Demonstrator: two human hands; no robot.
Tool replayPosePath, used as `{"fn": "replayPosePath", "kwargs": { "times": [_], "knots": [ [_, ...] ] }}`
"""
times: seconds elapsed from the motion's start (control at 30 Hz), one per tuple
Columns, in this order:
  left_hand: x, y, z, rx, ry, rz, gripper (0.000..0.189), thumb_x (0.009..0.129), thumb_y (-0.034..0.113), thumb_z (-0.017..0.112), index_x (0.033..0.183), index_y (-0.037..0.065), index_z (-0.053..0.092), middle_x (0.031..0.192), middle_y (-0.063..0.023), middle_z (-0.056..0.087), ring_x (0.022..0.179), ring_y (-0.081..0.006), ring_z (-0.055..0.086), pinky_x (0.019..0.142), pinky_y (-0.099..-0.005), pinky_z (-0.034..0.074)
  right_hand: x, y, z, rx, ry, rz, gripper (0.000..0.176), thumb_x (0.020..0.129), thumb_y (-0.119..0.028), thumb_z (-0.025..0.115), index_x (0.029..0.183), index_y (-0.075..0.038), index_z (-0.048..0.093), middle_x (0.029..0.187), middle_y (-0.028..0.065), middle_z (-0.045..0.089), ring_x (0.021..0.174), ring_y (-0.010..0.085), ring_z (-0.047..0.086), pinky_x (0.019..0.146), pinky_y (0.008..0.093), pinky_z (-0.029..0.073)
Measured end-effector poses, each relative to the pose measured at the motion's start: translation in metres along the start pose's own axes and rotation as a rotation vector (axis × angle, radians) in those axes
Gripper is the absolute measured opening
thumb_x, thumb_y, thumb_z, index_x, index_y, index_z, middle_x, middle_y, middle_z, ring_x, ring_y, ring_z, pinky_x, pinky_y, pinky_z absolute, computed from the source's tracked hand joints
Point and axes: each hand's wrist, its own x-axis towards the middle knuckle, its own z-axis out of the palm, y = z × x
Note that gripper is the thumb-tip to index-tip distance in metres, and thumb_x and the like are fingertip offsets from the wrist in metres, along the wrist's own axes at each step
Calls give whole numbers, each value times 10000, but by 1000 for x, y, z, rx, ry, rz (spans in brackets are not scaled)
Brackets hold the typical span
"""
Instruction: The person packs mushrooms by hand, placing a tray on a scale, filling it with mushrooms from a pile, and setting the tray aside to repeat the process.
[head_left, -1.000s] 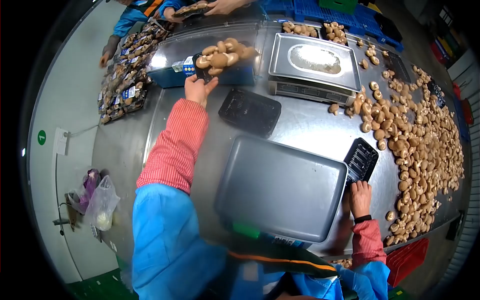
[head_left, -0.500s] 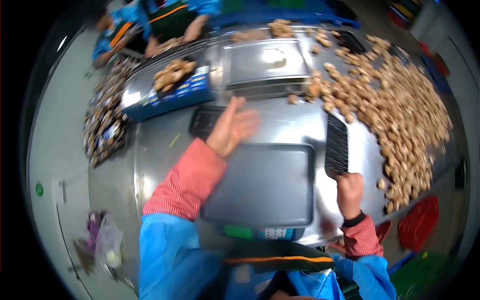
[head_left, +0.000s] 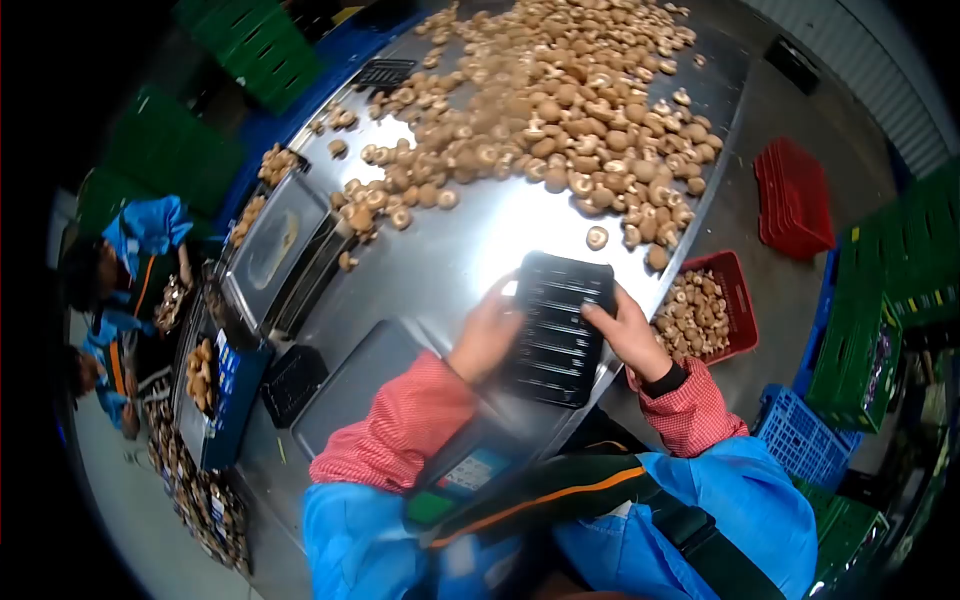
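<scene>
Left hand (head_left: 487,338), blurred, is curled on the left rim of a black tray (head_left: 560,335), glossy plastic with a ribbed floor. Right hand (head_left: 628,335) is clamped on the right rim, thumb on top. Tray sits between the hands, over the surface (head_left: 470,240). Loose mushrooms (head_left: 540,110) beyond; red crate (head_left: 722,268) just right.

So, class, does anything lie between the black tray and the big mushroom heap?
Only two stray mushrooms on the table, just past the tray; the left hand and right hand hold it.
</scene>
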Motion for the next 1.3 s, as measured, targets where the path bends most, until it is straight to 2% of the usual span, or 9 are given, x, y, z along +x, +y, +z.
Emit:
{"fn": "replayPosePath", "kwargs": {
  "times": [0.13, 0.17, 0.33, 0.47, 0.67, 0.8, 1.03, 1.1, 1.3],
  "knots": [
    [57, 35, 62, 86, -160, 112, 635, 901, 181, 655, 1450, 14, 382, 1242, -253, 599, 1169, -330, 587, 1028, -373, 417, -10, 45, -74, 245, 358, 125, 347, 929, -83, 579, 1260, 19, 543, 1142, 70, 638, 1012, 157, 595, 900, 295, 476],
    [78, 32, 69, 339, -204, 307, 725, 848, 195, 709, 1464, 29, 365, 1366, -239, 511, 1300, -380, 466, 1070, -398, 378, -13, 54, -99, 208, 451, 102, 341, 927, -83, 570, 1252, 18, 548, 1150, 71, 638, 1018, 159, 594, 898, 295, 476],
    [149, 42, 152, 1010, -312, 731, 736, 756, 127, 698, 1430, 235, 426, 1531, -95, 328, 1419, -343, 293, 1077, -674, 244, -29, 75, -192, 58, 839, 78, 364, 917, -61, 541, 1273, 18, 534, 1170, 76, 630, 1030, 174, 596, 925, 301, 460],
    [216, 27, 193, 1121, -450, 889, 683, 846, 159, 605, 1483, 238, 369, 1593, -62, 250, 1458, -308, 233, 1115, -657, 214, -34, 72, -214, 138, 912, 118, 402, 916, -28, 525, 1314, 27, 496, 1209, 95, 613, 1064, 192, 586, 957, 307, 441],
    [249, 18, 204, 1207, -475, 877, 758, 770, 415, 713, 1456, 353, 396, 1572, -26, 292, 1466, -287, 207, 1108, -674, 205, -6, 75, -215, -15, 862, 193, 393, 941, -43, 520, 1326, 31, 486, 1199, 113, 620, 1047, 190, 598, 933, 316, 462],
    [249, 17, 201, 1208, -370, 806, 578, 786, 398, 681, 1341, 318, 537, 1531, -9, 350, 1428, -310, 268, 1078, -678, 242, 21, 114, -231, -504, 745, 93, 445, 893, -101, 596, 1313, 11, 500, 1176, 215, 599, 1161, 361, 505, 1031, 437, 356],
    [250, -1, 186, 1202, -156, 798, 531, 808, 281, 652, 1318, 156, 571, 1489, 4, 413, 1336, -347, 378, 1054, -583, 289, 55, 39, -206, -902, 632, 160, 368, 914, -128, 552, 1258, -4, 511, 956, 278, 660, 860, 454, 643, 787, 532, 484],
    [252, -6, 182, 1224, -180, 723, 501, 859, 300, 597, 1347, 192, 560, 1527, 12, 375, 1382, -384, 336, 1085, -655, 251, 62, 35, -202, -1021, 541, 245, 329, 912, -119, 545, 1217, 0, 511, 900, 286, 659, 785, 467, 644, 721, 547, 496],
    [247, 5, 151, 1029, -162, 660, 621, 804, 281, 691, 1386, 193, 492, 1510, -92, 377, 1351, -325, 388, 1093, -590, 272, 111, 36, -176, -1150, 516, 160, 241, 857, -56, 546, 1066, 44, 477, 719, 278, 642, 683, 448, 645, 600, 549, 499]
  ]
}}
